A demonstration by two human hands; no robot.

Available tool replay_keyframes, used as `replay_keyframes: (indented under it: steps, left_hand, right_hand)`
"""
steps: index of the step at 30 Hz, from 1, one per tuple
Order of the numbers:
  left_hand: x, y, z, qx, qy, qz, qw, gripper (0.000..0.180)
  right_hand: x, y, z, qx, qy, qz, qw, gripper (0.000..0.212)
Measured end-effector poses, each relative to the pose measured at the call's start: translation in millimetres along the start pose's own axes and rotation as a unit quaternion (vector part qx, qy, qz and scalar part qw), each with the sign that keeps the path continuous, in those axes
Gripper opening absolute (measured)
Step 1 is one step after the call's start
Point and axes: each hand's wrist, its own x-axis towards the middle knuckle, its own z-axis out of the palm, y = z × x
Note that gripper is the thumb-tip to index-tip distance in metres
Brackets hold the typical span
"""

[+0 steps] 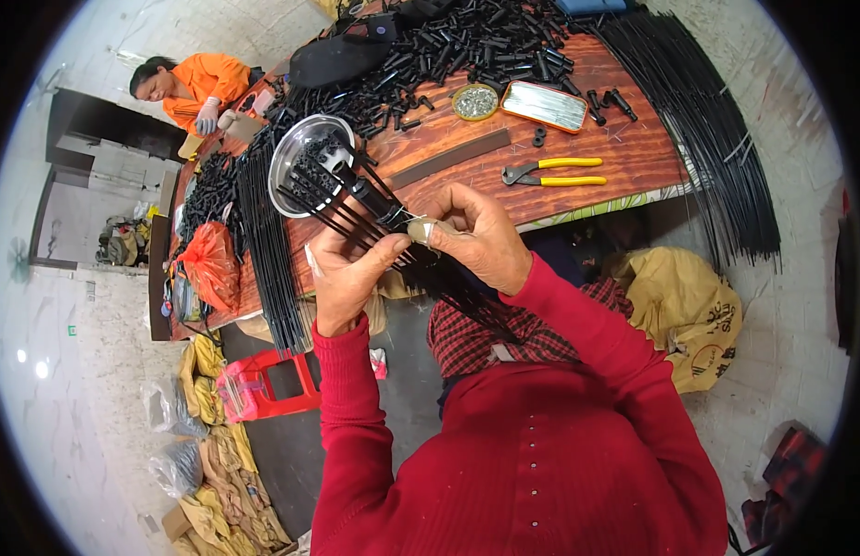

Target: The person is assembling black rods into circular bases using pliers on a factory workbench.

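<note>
My left hand (349, 275) is closed round a bundle of thin black rods (356, 227), which look like umbrella ribs. They fan out around a black tubular fitting (373, 199) with a pale thin wire at its lower end. White tape shows on a left finger. Opposite it, my right hand (481, 239) pinches at the wire end of the fitting, its taped fingertips close to my left thumb. The rods' lower ends hang over my lap. Just behind the bundle stands a metal bowl (280, 176) of small black parts.
Yellow-handled cutting pliers (564, 165), a tin of thin metal wires (546, 107) and a round dish of metal bits (474, 102) lie on the wooden table (625, 139). Black fittings (448, 46) and long rods (699, 120) cover its far parts. A co-worker (212, 83) sits far left; a red stool (286, 385) stands below.
</note>
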Motion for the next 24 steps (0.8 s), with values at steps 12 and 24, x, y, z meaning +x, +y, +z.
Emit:
replay_keyframes:
  steps: [12, 24]
  left_hand:
    - [-1.7, 6.5, 5.4, 0.031, 0.026, -0.026, 0.999, 0.052]
    - [-0.1, -1.6, -2.3, 0.006, -0.003, 0.0, 1.0, 0.058]
  right_hand:
    - [-5.7, 0.4, 10.4, -0.058, 0.016, -0.033, 0.998, 0.017]
    - [-0.2, -5.7, -0.2, 0.035, -0.014, -0.011, 0.999, 0.015]
